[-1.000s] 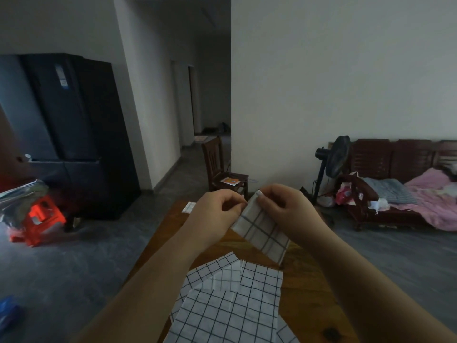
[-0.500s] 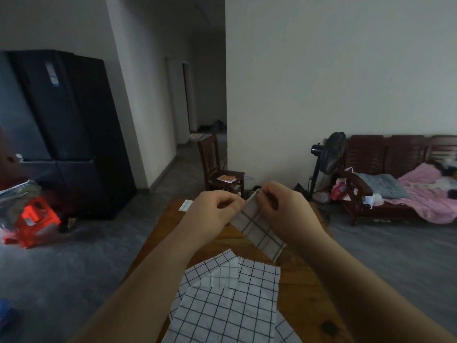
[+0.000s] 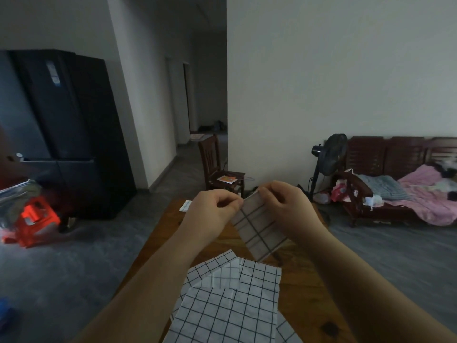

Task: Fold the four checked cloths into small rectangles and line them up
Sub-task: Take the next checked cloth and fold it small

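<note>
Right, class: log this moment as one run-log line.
step: folding | left hand: pinches top edge of folded white black-checked cloth | right hand: pinches same edge | other checked cloths: spread on brown wooden table

We record flat cloths (image 3: 230,308), cut off by the bottom edge; held cloth (image 3: 259,229), top corners hidden under left hand (image 3: 212,214) and right hand (image 3: 286,209); small checked piece (image 3: 185,206), partly behind the left hand; sofa (image 3: 405,154), cut by the right edge.

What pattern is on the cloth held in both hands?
White with a dark grid check, on the held cloth, head view.
</note>
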### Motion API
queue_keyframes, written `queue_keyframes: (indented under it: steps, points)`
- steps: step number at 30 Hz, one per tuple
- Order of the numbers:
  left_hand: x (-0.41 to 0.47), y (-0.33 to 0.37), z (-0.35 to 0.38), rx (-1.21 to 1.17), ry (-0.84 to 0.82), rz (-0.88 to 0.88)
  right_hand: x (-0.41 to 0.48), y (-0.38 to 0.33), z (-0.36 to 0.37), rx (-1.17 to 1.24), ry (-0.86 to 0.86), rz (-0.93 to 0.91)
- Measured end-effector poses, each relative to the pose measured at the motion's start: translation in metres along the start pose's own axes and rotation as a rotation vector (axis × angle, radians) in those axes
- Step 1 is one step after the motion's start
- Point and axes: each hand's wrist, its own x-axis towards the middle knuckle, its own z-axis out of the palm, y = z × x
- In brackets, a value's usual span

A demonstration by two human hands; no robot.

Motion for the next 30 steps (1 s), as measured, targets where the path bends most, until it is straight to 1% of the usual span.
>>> queue_keyframes:
  steps: [3,7,10,12,18,22,24,26,30]
  points:
    - [0.0,0.002,-0.002,-0.078,-0.031,-0.043,-0.001,-0.002,-0.001,0.017,-0.028,0.009]
    - [-0.002,0.005,-0.003,-0.217,0.007,-0.071,-0.001,-0.001,0.0,0.066,-0.053,0.024]
    - [-0.002,0.006,-0.004,-0.287,0.019,-0.109,-0.003,0.001,0.0,0.145,-0.121,0.075]
    - [-0.003,0.007,-0.004,-0.315,-0.01,-0.127,-0.003,0.003,0.0,0.101,-0.142,0.083]
    - [-0.001,0.002,-0.007,-0.221,-0.075,-0.112,-0.002,0.005,-0.002,-0.016,-0.184,0.098]
    - [0.002,0.01,-0.002,-0.143,-0.097,-0.01,-0.003,0.006,0.001,-0.064,-0.2,0.053]
    - [0.004,0.016,0.003,-0.098,-0.068,0.005,-0.004,0.006,0.003,-0.055,-0.188,0.027]
    - [0.007,0.019,0.007,-0.127,-0.022,-0.013,-0.004,0.007,0.003,-0.013,-0.174,0.027]
    - [0.009,0.02,0.011,-0.178,0.027,-0.057,-0.004,0.016,-0.001,0.006,-0.213,0.047]
